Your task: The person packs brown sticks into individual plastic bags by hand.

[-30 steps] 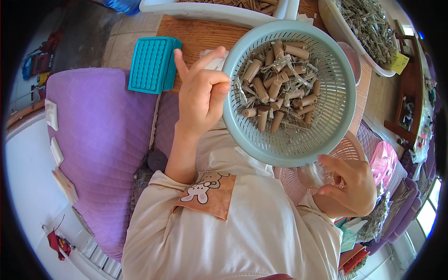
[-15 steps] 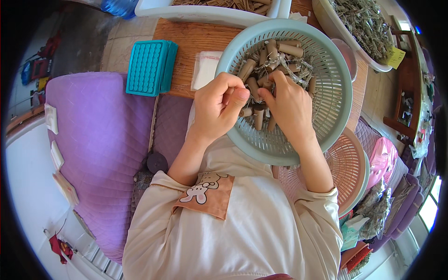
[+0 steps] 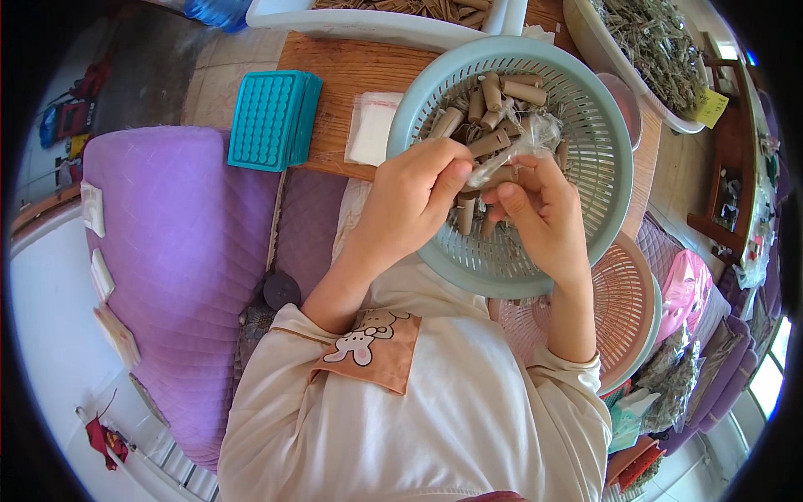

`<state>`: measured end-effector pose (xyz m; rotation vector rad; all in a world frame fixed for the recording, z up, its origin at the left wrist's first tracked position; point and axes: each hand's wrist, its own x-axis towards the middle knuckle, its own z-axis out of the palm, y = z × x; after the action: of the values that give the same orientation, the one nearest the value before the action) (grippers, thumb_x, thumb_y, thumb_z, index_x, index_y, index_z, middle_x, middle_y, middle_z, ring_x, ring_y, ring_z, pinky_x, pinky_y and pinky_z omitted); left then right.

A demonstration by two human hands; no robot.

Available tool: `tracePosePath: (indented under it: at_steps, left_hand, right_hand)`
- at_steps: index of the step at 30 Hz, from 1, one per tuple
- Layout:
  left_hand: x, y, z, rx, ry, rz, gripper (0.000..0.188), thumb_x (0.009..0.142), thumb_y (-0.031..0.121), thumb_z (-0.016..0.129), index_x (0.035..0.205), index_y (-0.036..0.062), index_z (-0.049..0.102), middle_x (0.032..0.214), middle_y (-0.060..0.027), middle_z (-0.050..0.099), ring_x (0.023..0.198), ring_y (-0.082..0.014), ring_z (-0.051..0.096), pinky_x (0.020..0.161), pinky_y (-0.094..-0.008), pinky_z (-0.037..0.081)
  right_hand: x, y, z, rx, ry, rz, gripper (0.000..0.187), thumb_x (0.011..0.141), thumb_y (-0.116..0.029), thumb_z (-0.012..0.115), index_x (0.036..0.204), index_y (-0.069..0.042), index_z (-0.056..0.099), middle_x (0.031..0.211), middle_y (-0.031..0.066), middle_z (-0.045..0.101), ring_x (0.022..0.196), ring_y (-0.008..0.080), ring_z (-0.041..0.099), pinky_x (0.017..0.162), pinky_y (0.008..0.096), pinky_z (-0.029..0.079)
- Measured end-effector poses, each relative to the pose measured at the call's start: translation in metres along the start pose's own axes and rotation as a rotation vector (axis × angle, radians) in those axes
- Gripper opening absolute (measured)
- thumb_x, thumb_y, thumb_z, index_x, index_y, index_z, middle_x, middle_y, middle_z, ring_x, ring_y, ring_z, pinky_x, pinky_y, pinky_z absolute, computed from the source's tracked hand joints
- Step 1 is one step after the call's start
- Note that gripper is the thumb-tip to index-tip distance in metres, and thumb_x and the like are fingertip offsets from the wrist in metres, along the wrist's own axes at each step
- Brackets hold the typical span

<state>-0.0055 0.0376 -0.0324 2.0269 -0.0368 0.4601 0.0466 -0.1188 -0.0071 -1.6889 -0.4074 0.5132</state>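
Note:
A pale green plastic colander (image 3: 617, 176) rests in front of me. Inside lie several brown paper tubes (image 3: 524, 90) mixed with dry, stringy plant-like bits. Above them, thumb and finger of my left hand (image 3: 422, 188) pinch one end of a whitish, see-through plastic strip or film (image 3: 539, 132). My right hand (image 3: 548, 209) is curled at the colander's middle, its fingers around a brown tube (image 3: 502, 176) that lies against the film. Parts of that tube are hidden by the fingers. Whether the film wraps the tube or only touches it, I cannot tell.
Teal trays (image 3: 272, 117) are stacked at the left of the wooden table (image 3: 351, 63), beside a packet of clear bags (image 3: 374, 130). Behind stand a white bin (image 3: 376, 27) of brown pieces and a tub (image 3: 598, 50) of dried plants. A pink colander (image 3: 623, 293) sits below right.
My right hand has shifted right and turned, opening a gap from the left hand. Between them the whitish film and a tube now show. My left hand has moved slightly right.

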Motion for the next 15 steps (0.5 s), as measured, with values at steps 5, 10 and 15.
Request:
tracePosePath:
  at_steps: [5, 10, 15]
  left_hand:
    - [-0.001, 0.022, -0.017, -0.219, -0.175, -0.21, 0.021, 0.084, 0.021, 0.054, 0.091, 0.0016, 0.051, 0.059, -0.0071, 0.051, 0.05, -0.0142, 0.05, 0.047, -0.0268, 0.039]
    - [-0.004, 0.02, -0.006, -0.239, -0.128, -0.155, 0.025, 0.087, 0.026, 0.049, 0.088, 0.0013, 0.052, 0.057, 0.0003, 0.045, 0.049, -0.0051, 0.04, 0.046, -0.0201, 0.031]
    - [-0.009, 0.021, -0.007, -0.41, -0.045, -0.216, 0.017, 0.088, 0.018, 0.047, 0.083, 0.0017, 0.048, 0.061, -0.0041, 0.049, 0.05, -0.0087, 0.043, 0.047, -0.023, 0.035]
  right_hand:
    - [0.0, -0.001, -0.003, -0.207, 0.02, -0.066, 0.018, 0.081, -0.004, 0.055, 0.097, 0.001, 0.048, 0.075, 0.0119, 0.059, 0.063, 0.013, 0.057, 0.055, 0.0249, 0.045]
    - [-0.002, 0.003, 0.001, -0.364, 0.008, -0.31, 0.019, 0.084, -0.008, 0.054, 0.099, 0.0, 0.045, 0.093, 0.0126, 0.058, 0.076, 0.0137, 0.057, 0.063, 0.0271, 0.047]
    - [-0.009, -0.003, 0.005, 0.59, -0.123, -0.056, 0.041, 0.083, -0.03, 0.055, 0.107, 0.0, 0.04, 0.084, 0.0051, 0.053, 0.081, 0.0134, 0.057, 0.068, 0.0253, 0.047]
